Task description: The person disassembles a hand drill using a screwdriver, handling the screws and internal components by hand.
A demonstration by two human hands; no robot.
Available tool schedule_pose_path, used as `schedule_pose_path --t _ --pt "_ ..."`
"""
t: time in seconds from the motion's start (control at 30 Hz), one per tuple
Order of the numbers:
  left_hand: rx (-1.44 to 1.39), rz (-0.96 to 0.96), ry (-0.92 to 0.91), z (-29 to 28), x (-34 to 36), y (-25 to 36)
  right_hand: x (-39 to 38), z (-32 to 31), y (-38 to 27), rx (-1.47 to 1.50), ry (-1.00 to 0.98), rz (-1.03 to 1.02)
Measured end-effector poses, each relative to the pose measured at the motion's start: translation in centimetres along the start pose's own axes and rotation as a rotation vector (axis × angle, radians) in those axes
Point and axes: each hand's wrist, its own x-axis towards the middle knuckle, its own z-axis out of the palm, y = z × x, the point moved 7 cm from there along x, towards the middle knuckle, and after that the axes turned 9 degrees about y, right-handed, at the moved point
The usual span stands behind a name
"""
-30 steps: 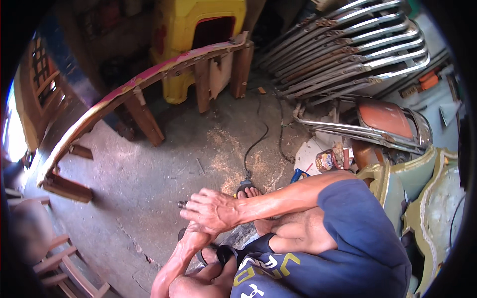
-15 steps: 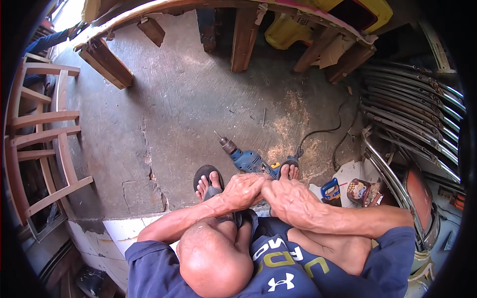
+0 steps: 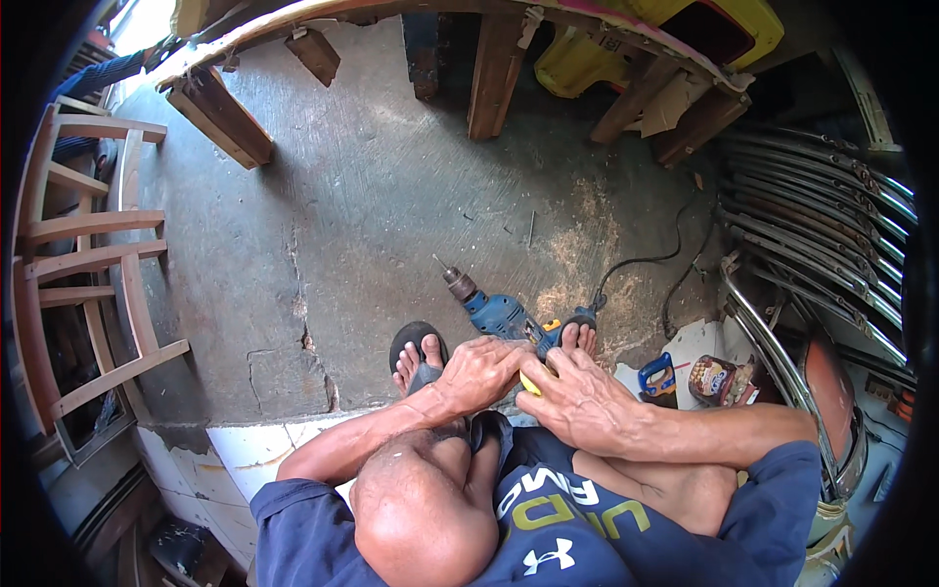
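Note:
My left hand (image 3: 482, 374) is closed in front of my knees, its fingertips meeting the right hand; what they grip is hidden. My right hand (image 3: 579, 399) has its fingers bent round a small yellow thing (image 3: 530, 382), of which only a bit shows, too little to name. Just beyond both hands a blue electric drill (image 3: 499, 315) lies on the floor, its chuck and bit pointing to the far left. The drill's rear end is partly hidden behind my fingers and lies between my sandalled feet.
A blue-handled saw (image 3: 657, 375) and a jar (image 3: 722, 380) lie to the right, near stacked metal frames (image 3: 812, 235). A black cord (image 3: 641, 259) runs over sawdust. Wooden frames (image 3: 93, 230) stand left; a wooden furniture frame (image 3: 220, 117) is at the far side.
My right hand has shifted slightly right and its fingers have lifted apart from the left hand. The yellow thing now shows between the hands. The whole view has shifted slightly.

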Motion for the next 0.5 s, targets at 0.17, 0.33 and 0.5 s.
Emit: schedule_pose_path --t 0.17,0.33,0.5 --pt "0.029 -0.055 -0.062 0.5 -0.5 -0.4 0.2 0.4 1.3 0.148 -0.299 0.410" --pt "0.042 -0.116 -0.079 0.6 -0.5 -0.6 -0.1 -0.9 -0.6 -0.045 0.062 -0.014" --pt "0.074 -0.170 -0.109 0.6 0.0 -0.7 -0.3 -0.2 1.7 0.168 -0.180 0.478"
